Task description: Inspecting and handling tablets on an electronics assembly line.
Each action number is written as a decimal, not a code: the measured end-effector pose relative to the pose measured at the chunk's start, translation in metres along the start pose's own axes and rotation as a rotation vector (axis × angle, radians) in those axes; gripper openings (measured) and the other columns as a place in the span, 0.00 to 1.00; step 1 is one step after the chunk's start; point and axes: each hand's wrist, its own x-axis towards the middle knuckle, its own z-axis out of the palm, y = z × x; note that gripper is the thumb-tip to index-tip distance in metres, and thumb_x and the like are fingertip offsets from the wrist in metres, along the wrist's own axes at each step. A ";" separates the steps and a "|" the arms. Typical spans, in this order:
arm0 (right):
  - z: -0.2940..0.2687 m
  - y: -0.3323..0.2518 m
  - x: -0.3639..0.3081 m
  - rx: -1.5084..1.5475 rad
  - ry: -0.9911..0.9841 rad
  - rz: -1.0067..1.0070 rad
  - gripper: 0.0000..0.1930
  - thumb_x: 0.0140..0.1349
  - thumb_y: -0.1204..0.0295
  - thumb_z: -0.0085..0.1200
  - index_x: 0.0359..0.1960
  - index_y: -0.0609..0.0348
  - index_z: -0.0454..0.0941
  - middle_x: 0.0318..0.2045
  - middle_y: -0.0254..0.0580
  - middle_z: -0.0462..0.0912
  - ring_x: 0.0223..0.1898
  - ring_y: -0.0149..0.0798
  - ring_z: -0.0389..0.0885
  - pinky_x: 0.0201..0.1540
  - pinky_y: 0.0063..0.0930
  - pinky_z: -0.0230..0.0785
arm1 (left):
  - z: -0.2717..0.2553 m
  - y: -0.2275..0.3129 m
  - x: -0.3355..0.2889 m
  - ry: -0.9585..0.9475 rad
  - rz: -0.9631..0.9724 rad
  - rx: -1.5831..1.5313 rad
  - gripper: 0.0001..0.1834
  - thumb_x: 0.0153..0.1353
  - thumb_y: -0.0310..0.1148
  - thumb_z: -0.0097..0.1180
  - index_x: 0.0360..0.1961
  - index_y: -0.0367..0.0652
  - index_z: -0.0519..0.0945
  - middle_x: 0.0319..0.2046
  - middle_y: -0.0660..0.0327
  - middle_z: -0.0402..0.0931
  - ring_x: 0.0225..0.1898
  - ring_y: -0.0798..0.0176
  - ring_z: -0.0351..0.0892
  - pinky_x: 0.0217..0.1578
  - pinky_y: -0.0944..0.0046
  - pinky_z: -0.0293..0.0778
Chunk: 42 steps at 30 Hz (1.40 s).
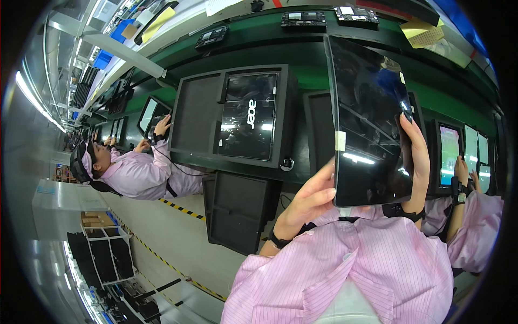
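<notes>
Both my hands hold up a black tablet [369,129], its glossy dark screen reflecting the ceiling lights. My left hand [313,194] grips its lower left corner, thumb along the edge and the other fingers hidden behind. Along the right edge, my right hand [418,151] is wrapped round it, with the fingers partly out of sight. Small pale stickers show on the tablet's left and right edges. To its left, a black foam tray [197,116] holds a second tablet [248,116], whose screen is lit only by a white logo. Behind the held tablet, another dark tray [319,129] is partly covered.
Opened device units [303,20] lie along the far side of the green bench [243,43]. Below the bench edge stands a dark bin [237,210]. One co-worker [140,167] handles a tablet at left; another's hand [460,170] is by lit tablets [449,154] at right.
</notes>
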 end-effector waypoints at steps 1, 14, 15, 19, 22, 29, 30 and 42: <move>-0.001 0.001 0.000 0.018 0.021 -0.010 0.15 0.60 0.71 0.50 0.47 0.65 0.72 0.44 0.35 0.76 0.46 0.25 0.73 0.51 0.15 0.60 | 0.004 0.000 0.001 0.113 0.093 0.124 0.37 0.59 0.32 0.43 0.64 0.34 0.40 0.61 0.49 0.53 0.59 0.57 0.60 0.57 0.61 0.57; -0.003 0.005 0.002 0.004 -0.005 -0.016 0.16 0.60 0.70 0.51 0.47 0.64 0.72 0.42 0.32 0.76 0.45 0.23 0.72 0.52 0.13 0.58 | 0.005 0.000 -0.002 0.160 0.350 1.240 0.46 0.53 0.28 0.53 0.62 0.25 0.35 0.65 0.41 0.30 0.64 0.48 0.51 0.60 0.61 0.52; -0.002 0.005 0.001 0.005 -0.001 -0.006 0.16 0.60 0.70 0.51 0.47 0.64 0.72 0.41 0.32 0.76 0.45 0.23 0.72 0.51 0.13 0.59 | 0.004 0.000 -0.003 0.152 0.346 1.246 0.46 0.53 0.28 0.53 0.62 0.25 0.35 0.65 0.41 0.30 0.64 0.48 0.51 0.60 0.61 0.52; 0.001 0.005 0.000 0.016 0.012 0.010 0.15 0.59 0.69 0.52 0.46 0.63 0.72 0.41 0.32 0.76 0.45 0.22 0.72 0.52 0.13 0.59 | 0.001 -0.003 -0.006 0.181 0.368 1.290 0.44 0.52 0.31 0.56 0.60 0.20 0.42 0.63 0.37 0.36 0.62 0.45 0.55 0.58 0.60 0.55; 0.002 0.005 -0.001 0.038 0.018 0.010 0.14 0.59 0.70 0.52 0.45 0.63 0.72 0.41 0.32 0.76 0.45 0.23 0.72 0.52 0.13 0.59 | 0.002 -0.007 -0.007 0.243 0.373 1.302 0.44 0.52 0.34 0.56 0.59 0.18 0.45 0.62 0.35 0.41 0.61 0.44 0.57 0.58 0.60 0.56; 0.005 0.005 -0.003 0.046 0.045 0.016 0.14 0.59 0.71 0.52 0.45 0.63 0.73 0.40 0.32 0.76 0.44 0.24 0.73 0.52 0.15 0.60 | 0.005 -0.008 -0.005 0.298 0.405 1.368 0.49 0.51 0.43 0.60 0.58 0.17 0.46 0.58 0.31 0.51 0.55 0.44 0.66 0.52 0.61 0.64; 0.006 0.003 -0.004 0.023 0.038 0.018 0.14 0.58 0.71 0.52 0.45 0.63 0.72 0.40 0.33 0.76 0.44 0.24 0.73 0.51 0.15 0.60 | 0.005 -0.008 -0.005 0.274 0.408 1.367 0.49 0.51 0.43 0.60 0.58 0.17 0.46 0.58 0.31 0.51 0.55 0.44 0.66 0.52 0.61 0.64; 0.025 -0.023 -0.029 -0.107 0.094 -0.110 0.15 0.61 0.71 0.47 0.49 0.64 0.69 0.41 0.33 0.75 0.41 0.23 0.72 0.45 0.15 0.62 | 0.005 -0.015 -0.023 0.213 0.439 1.307 0.56 0.49 0.50 0.60 0.61 0.22 0.38 0.55 0.40 0.61 0.54 0.51 0.68 0.53 0.65 0.61</move>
